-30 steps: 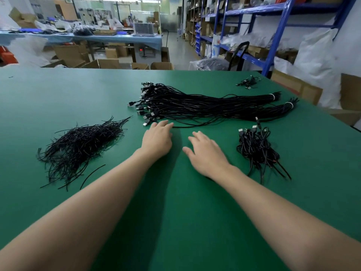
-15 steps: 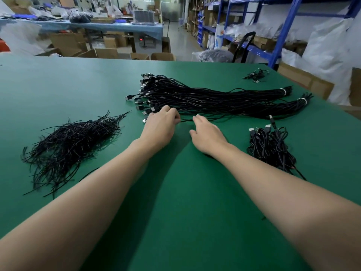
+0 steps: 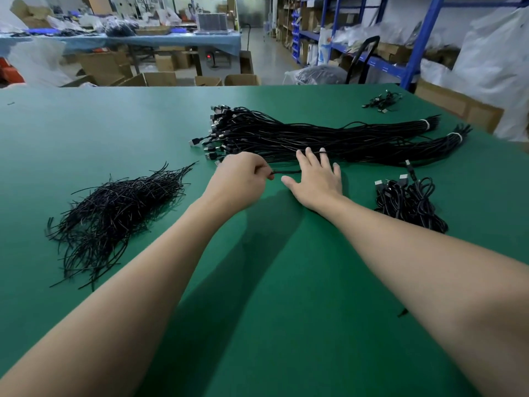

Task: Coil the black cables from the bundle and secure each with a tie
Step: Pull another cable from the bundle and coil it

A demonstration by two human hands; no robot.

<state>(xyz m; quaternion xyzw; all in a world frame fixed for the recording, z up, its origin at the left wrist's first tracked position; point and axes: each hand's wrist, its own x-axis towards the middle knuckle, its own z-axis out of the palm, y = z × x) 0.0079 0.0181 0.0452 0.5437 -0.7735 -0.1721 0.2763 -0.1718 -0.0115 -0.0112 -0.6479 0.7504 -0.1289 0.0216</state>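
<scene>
A long bundle of black cables [image 3: 315, 136] lies across the middle of the green table, plugs at its left end and white bands at its right end. My left hand [image 3: 240, 181] is closed, pinching one black cable [image 3: 286, 171] at the bundle's near edge. My right hand [image 3: 316, 176] lies flat beside it with fingers spread; the fingertips touch the bundle and the cable runs under the palm. A loose heap of black ties [image 3: 114, 210] sits at the left. A small pile of coiled cables [image 3: 409, 202] rests at the right.
The green table [image 3: 272, 310] stretches toward me. A few stray cables [image 3: 382, 101] lie at the far right corner. Cardboard boxes [image 3: 160, 78] stand behind the far edge, and blue shelving [image 3: 418, 44] rises at the right.
Both hands moved forward to the bundle. My left hand went from flat on the table to pinching a single cable. My right hand spread out against the bundle's near edge.
</scene>
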